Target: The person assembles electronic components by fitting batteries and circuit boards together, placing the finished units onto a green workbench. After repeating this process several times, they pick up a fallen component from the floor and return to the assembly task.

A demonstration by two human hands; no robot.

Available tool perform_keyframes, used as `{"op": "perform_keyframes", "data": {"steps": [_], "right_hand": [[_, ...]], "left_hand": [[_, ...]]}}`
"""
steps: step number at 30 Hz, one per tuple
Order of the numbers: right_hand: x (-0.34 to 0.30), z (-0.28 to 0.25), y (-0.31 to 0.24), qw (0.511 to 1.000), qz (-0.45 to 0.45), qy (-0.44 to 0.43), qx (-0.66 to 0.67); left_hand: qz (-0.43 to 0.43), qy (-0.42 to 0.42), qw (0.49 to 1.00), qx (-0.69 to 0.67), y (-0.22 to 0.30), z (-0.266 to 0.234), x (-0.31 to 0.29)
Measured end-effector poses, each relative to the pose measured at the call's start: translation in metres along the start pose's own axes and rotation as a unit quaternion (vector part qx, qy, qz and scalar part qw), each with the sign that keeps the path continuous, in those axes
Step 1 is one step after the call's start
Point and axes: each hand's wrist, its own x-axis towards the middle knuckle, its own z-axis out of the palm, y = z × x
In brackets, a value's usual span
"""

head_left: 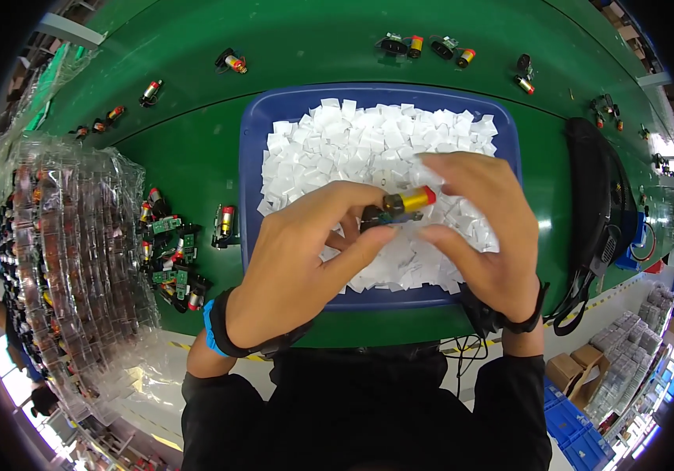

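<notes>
My left hand (294,247) pinches a small cylindrical battery (406,203), yellow-gold with a red end, by the black part (374,215) joined to it. Some of that part is hidden by my fingers. Just right of the battery, my right hand (498,228) is open, its thumb and fingers curved apart with nothing visible between them. Both hands are above a blue tray (250,177) filled with small white square pieces (376,141) that look like paper or film.
Batteries with circuit boards form a pile (168,259) left of the tray. More battery assemblies (415,47) lie along the green table's (188,141) far side. Stacked clear plastic trays (78,267) stand at the left. A black bag-like object (592,212) lies at the right.
</notes>
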Motion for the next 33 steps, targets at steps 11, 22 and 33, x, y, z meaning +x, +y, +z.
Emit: {"op": "perform_keyframes", "data": {"steps": [11,22,33], "right_hand": [[-0.008,0.005,0.002,0.997,-0.020,-0.065,0.040],[-0.008,0.004,-0.001,0.989,-0.119,-0.082,-0.014],[-0.015,0.011,-0.002,0.976,-0.193,-0.041,-0.096]], "left_hand": [[-0.021,-0.034,0.997,0.071,0.002,0.002,-0.004],[-0.027,-0.055,0.978,-0.201,-0.003,-0.006,-0.004],[-0.074,0.015,0.950,-0.304,0.002,0.005,-0.004]]}}
